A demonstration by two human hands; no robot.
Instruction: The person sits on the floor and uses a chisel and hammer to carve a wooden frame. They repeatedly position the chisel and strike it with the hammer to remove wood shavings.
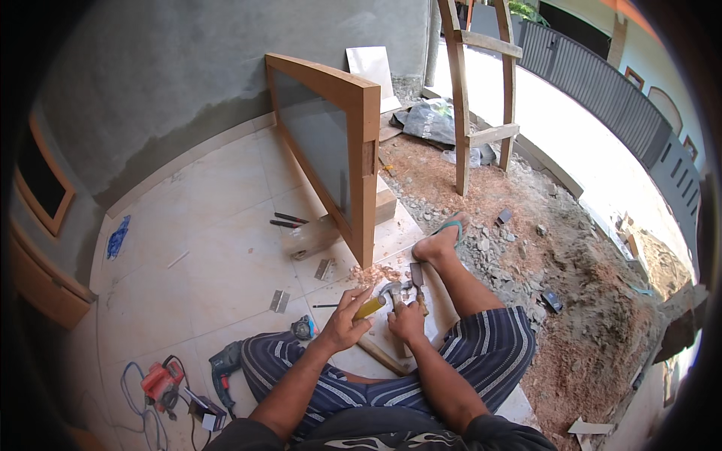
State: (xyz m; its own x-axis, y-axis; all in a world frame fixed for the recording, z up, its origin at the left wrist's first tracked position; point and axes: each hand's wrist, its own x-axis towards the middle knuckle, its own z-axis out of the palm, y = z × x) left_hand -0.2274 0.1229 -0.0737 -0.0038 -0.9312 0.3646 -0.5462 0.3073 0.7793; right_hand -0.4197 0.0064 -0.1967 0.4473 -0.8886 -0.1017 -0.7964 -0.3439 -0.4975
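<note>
My left hand (350,319) holds a yellow cylindrical handle (370,307), index finger raised along it. My right hand (405,321) grips a wooden-handled tool just right of it; which tool is hard to tell. A metal hammer head (393,287) and a flat chisel blade (417,275) lie beyond my fingers, and a long wooden handle (383,357) crosses beneath my hands. Wood shavings (368,275) surround the foot of an upright glazed wooden frame (367,225). Two metal hinges (279,301) and a thin dark rod (326,307) lie on the tiles (218,278).
A drill (224,370), a blue-topped power tool (302,328) and a red corded tool (162,382) sit at left. Pliers (288,219) lie near a timber block (301,240). Rubble (556,353) and a wooden ladder (462,113) are at right; a grey wall (180,68) stands behind.
</note>
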